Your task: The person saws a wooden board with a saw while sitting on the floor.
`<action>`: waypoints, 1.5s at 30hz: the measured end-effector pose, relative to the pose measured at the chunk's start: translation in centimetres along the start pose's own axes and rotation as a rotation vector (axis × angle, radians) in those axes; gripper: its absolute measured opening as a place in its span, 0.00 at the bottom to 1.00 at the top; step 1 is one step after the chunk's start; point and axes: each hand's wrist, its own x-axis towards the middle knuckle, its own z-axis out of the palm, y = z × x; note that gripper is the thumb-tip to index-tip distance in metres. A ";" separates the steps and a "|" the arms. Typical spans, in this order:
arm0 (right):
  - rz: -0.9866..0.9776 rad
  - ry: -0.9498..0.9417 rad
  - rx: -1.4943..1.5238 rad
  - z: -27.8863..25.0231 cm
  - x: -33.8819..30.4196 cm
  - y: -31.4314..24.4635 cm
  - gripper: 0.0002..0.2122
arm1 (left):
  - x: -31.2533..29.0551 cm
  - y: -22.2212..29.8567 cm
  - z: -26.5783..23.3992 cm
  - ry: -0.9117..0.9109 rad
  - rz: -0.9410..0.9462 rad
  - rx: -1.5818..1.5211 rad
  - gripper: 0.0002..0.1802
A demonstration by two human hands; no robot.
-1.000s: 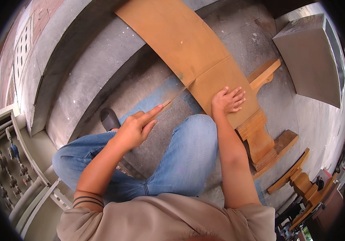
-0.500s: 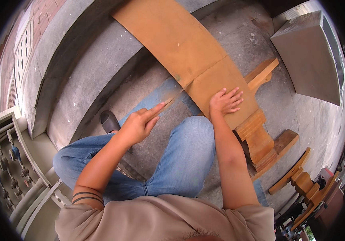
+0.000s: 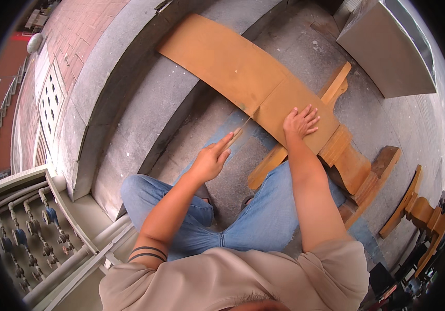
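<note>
Your right knee [image 3: 280,179] has swung over beneath your right forearm since the earlier frames, and the end of a wooden bar [image 3: 268,167] now shows beside the near edge of the brown panel [image 3: 233,67]. That panel looks long, flat and thin, orange-tan and mostly smooth, with a few pale specks and one line running across its width from a small raised notch at the near edge. It reaches from a carved wooden piece [image 3: 352,168] at its right end to the grey concrete steps [image 3: 134,129] at its left end. Speckled concrete floor [image 3: 310,46] spreads around the panel, with a worn blue patch [image 3: 221,132] just off its near edge. Brick paving [image 3: 98,31] lies past the panel's left end; well off to the panel's lower left, valves [image 3: 50,216] and pipes sit in a recess, and a big grey box [image 3: 385,49] stands off its right end. Your left hand [image 3: 209,165] is just off the panel's near edge, fingers wrapped round the handle of a thin-bladed tool [image 3: 238,133], its blade meeting the panel at the notch. Your right hand [image 3: 301,123] rests palm down on the panel, to the right of the line, fingers spread and grasping nothing.
</note>
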 end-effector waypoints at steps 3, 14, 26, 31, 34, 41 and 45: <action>0.231 0.079 0.072 -1.4 1.2 -0.9 0.34 | 1.6 0.8 0.9 -0.045 -0.215 -0.100 0.29; 0.654 0.184 0.029 2.5 -1.9 -1.9 0.38 | 4.4 -2.5 2.4 -0.110 -0.348 0.026 0.39; 0.650 0.208 0.056 2.9 -1.3 -1.8 0.38 | 1.1 -1.6 1.2 -0.085 -0.353 -0.046 0.32; 0.613 0.253 0.021 4.0 -1.5 -2.2 0.38 | 7.9 -3.0 4.1 -0.087 -0.315 0.006 0.33; 0.591 0.272 0.090 4.3 -1.5 -2.6 0.38 | 10.9 -3.6 5.6 -0.081 -0.297 -0.015 0.32; 0.641 0.249 0.070 3.6 -1.0 -1.6 0.38 | 0.6 -2.1 0.3 -0.122 -0.392 -0.033 0.31; 0.603 0.235 0.098 3.3 -1.6 -2.9 0.38 | 10.1 -3.7 6.3 -0.027 -0.261 0.035 0.34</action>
